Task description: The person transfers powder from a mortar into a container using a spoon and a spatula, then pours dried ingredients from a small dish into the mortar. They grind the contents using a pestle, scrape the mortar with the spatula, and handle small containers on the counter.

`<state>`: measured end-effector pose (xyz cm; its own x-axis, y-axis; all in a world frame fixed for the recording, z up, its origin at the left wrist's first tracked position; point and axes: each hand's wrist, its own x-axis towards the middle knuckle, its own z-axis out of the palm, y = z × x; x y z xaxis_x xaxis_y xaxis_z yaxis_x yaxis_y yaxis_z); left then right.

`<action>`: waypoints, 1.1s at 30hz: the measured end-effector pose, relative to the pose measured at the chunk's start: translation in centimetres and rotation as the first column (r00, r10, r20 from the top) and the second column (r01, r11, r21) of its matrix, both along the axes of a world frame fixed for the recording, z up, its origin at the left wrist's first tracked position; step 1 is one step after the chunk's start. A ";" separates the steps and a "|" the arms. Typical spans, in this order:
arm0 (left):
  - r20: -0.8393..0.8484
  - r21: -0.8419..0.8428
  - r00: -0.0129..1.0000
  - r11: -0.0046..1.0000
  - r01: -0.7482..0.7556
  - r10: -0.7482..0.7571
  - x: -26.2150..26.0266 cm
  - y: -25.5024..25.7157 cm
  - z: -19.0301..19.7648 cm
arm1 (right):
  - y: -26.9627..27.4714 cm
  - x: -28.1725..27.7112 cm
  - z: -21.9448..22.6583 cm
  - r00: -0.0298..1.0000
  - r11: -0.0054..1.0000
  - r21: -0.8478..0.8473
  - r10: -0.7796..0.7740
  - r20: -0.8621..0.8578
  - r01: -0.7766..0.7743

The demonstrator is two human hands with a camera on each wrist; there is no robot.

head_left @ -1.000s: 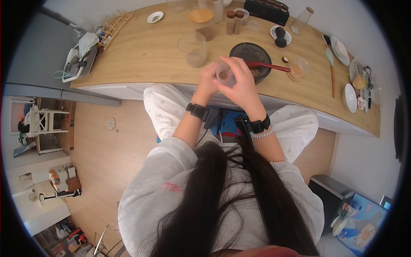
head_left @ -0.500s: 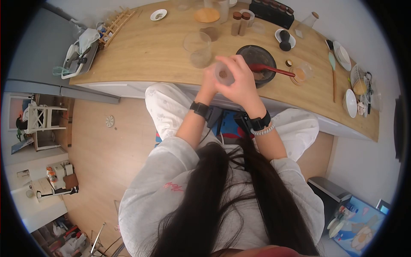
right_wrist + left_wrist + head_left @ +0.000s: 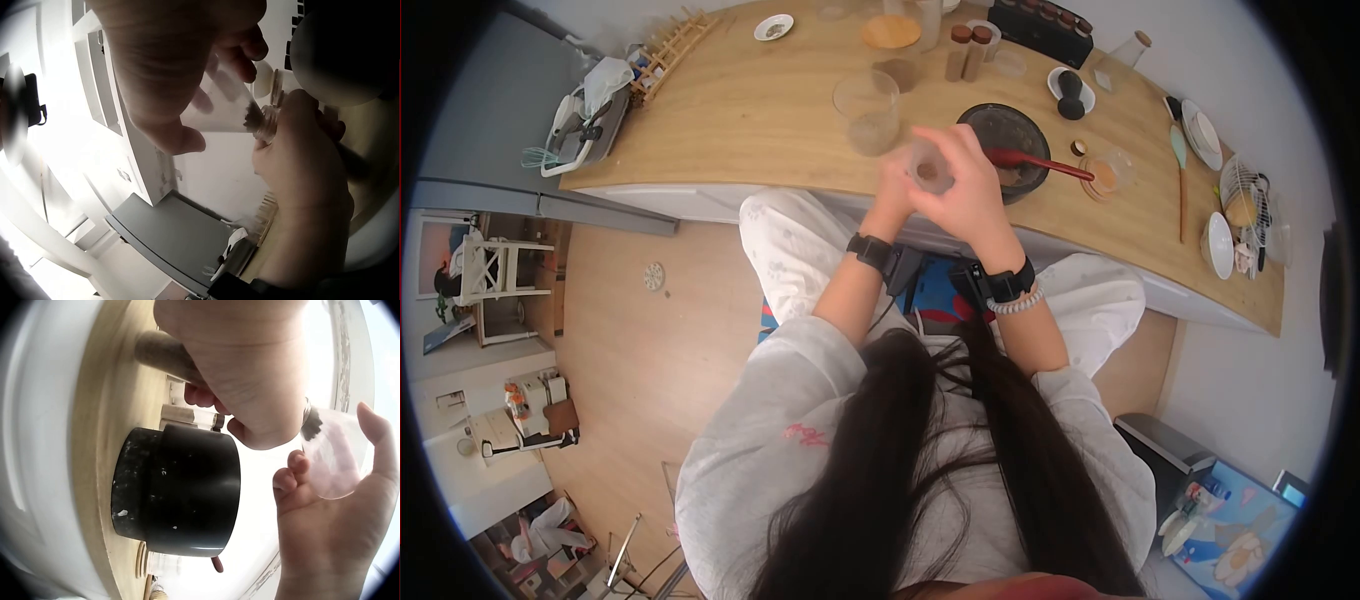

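My left hand point(image 3: 890, 188) grips a slim glass tube jar point(image 3: 156, 352) with brown contents, its mouth showing in the right wrist view. From above, my right hand point(image 3: 972, 195) holds a clear plastic funnel point(image 3: 225, 117) between thumb and fingers. The funnel's narrow end sits at the jar's mouth point(image 3: 267, 124), with dark bits gathered there. Looking down in the head view, brown material shows at the bottom of the funnel. Just right of the hands stands a black mortar point(image 3: 187, 487), and a red spatula point(image 3: 1040, 163) lies across its rim.
Behind the hands stand a clear container point(image 3: 867, 95) and two brown-capped tube jars point(image 3: 967, 55). A black pestle point(image 3: 1070, 95) rests on a white dish. Farther right lie a turquoise spatula point(image 3: 1179, 150) and a white bowl point(image 3: 1218, 245). The counter's front edge runs below the hands.
Both hands keep their grip on the jar and funnel, with the funnel's opening turning slightly. The counter things shift a little right in view as the head turns.
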<state>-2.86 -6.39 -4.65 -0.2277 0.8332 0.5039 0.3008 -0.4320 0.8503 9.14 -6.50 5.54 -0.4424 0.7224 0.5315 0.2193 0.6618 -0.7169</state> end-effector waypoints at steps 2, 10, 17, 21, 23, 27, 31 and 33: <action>-0.026 0.041 0.999 0.998 -0.043 0.044 0.0 0.2 0.2 | 0.2 0.1 0.0 1.000 1.000 -0.016 -0.002 0.016 0.003; -0.050 -0.030 0.999 1.000 0.010 -0.012 -0.3 0.5 -0.7 | -0.1 0.0 0.2 0.998 0.998 0.037 -0.057 -0.026 0.058; -0.039 0.093 0.993 0.990 -0.107 0.111 0.2 0.6 -1.1 | 0.1 -0.2 -0.6 0.999 0.994 0.102 -0.050 0.003 0.049; -0.019 0.065 0.998 0.996 -0.065 0.066 0.0 0.8 -0.5 | 0.2 -0.3 -0.1 0.999 0.998 0.058 -0.038 0.010 0.038; 0.035 0.089 0.997 0.994 -0.066 0.063 0.3 0.7 -0.1 | 0.2 -0.1 -0.1 0.998 0.999 0.028 -0.038 0.047 0.037; -0.031 -0.004 0.998 0.998 -0.058 0.058 0.0 0.1 -0.2 | 0.2 0.1 0.0 0.999 0.999 0.031 -0.025 0.042 0.024; -0.062 -0.009 0.998 1.000 -0.013 0.012 0.0 -0.1 0.8 | 0.4 0.1 0.1 0.998 0.999 0.048 -0.018 0.052 0.016; -0.075 -0.010 0.997 1.000 -0.012 0.011 0.0 -0.2 0.8 | 0.4 0.2 0.1 0.999 0.999 0.041 -0.013 0.052 0.011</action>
<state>-2.84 -6.55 -3.85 -0.1991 0.8362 0.5111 0.3683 -0.4194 0.8297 9.33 -6.09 5.60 -0.4617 0.7061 0.5370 0.2639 0.6873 -0.6768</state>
